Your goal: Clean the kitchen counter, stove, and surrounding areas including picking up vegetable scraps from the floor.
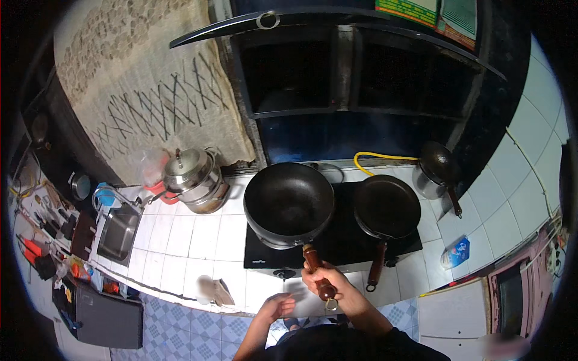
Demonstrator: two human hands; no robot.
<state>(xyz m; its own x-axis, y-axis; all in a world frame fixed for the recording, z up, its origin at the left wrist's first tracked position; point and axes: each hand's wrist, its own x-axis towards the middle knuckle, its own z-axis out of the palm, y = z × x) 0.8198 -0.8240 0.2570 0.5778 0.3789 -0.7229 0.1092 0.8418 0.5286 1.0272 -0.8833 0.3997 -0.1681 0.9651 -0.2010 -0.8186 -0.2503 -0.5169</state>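
Observation:
My right hand (326, 282) is closed around the brown wooden handle (314, 261) of a black wok (289, 203). The wok rests over the left side of a black gas stove (345, 212) and looks empty inside. Near the counter's front edge, left of the handle, my left hand (279, 306) holds nothing, its fingers apart and slightly curled. A black frying pan (387, 205) sits over the stove's right side, its wooden handle (377, 268) pointing towards me. A stove knob (284, 274) lies just above my left hand.
On the white tiled counter (169, 234) stand a steel steamer pot (194, 180), a folded cloth (221, 292), a lidded saucepan (431, 173) and a blue-and-white packet (456, 253). A sink (119, 234) is at the left. A yellow hose (384, 156) runs behind the frying pan. Above hangs a dark range hood (343, 67).

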